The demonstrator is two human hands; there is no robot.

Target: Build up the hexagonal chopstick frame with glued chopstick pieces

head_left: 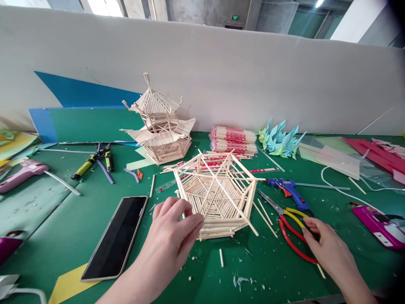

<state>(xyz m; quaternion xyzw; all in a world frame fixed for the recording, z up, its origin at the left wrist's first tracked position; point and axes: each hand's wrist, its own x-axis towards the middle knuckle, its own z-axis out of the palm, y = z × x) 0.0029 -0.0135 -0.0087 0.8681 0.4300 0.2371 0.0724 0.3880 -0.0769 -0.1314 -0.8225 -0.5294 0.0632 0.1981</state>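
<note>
Markings: bundled sticks [233, 140], wrapped in clear film with red-and-white print, not legible; lit green sign [235, 17] beyond the partition [202, 71], characters too small to read.

Wooden-stick frame [218, 185], many-sided, crossed by sticks on top: mid-worktop, toward the front edge, overlapping the view of loose red-wrapped sticks behind.

Left hand [177, 226]: thumb and forefinger pinched together on the frame's near-left rim, masking that side.

Right hand [325, 245]: half-curled at the yellow handle of scissors [292, 228], toward the worktop's front-right corner; firmness of hold cannot be told.

Blue glue gun [287, 192]: beyond the scissors, nozzle close to the frame.

Stick pavilion [160, 122], two-roofed; blue paper cluster [280, 139]: both by the worktop's back edge.

Smartphone [117, 236], dark screen: front-left, partly on yellow paper [69, 285].

Pink glue gun [25, 174]: left edge.
</note>
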